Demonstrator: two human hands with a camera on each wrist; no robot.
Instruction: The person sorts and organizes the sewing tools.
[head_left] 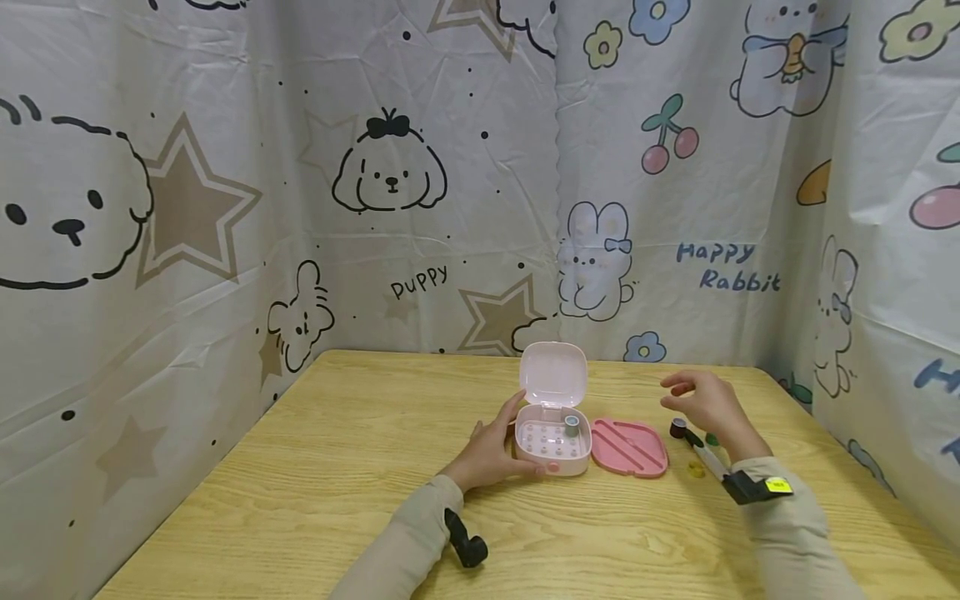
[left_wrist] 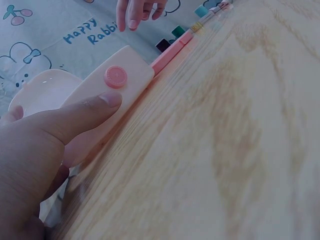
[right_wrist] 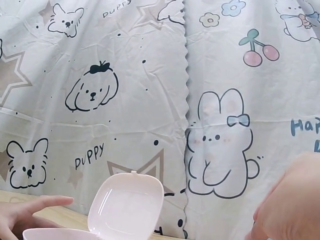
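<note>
A pale pink sewing box [head_left: 552, 450] stands on the table with its lid [head_left: 553, 375] raised. Rows of small pegs cover its floor, and one grey-green thread spool [head_left: 572, 426] stands at the back right inside. My left hand [head_left: 487, 450] grips the box from its left side, thumb [left_wrist: 95, 112] along the front below the round pink button [left_wrist: 116, 77]. Farther right, my right hand [head_left: 708, 408] hovers above a dark spool [head_left: 678, 428] and a green spool [left_wrist: 178, 31]. Its fingers are loosely bent, with nothing visible between them.
A flat pink tray [head_left: 630, 448] with diagonal ridges lies against the box's right side. Beyond it are a slim white stick-like item [head_left: 707, 457], a small yellow piece [head_left: 696, 469] and a light blue spool [left_wrist: 201, 11]. Printed curtains [head_left: 450, 167] surround the wooden table [head_left: 360, 433].
</note>
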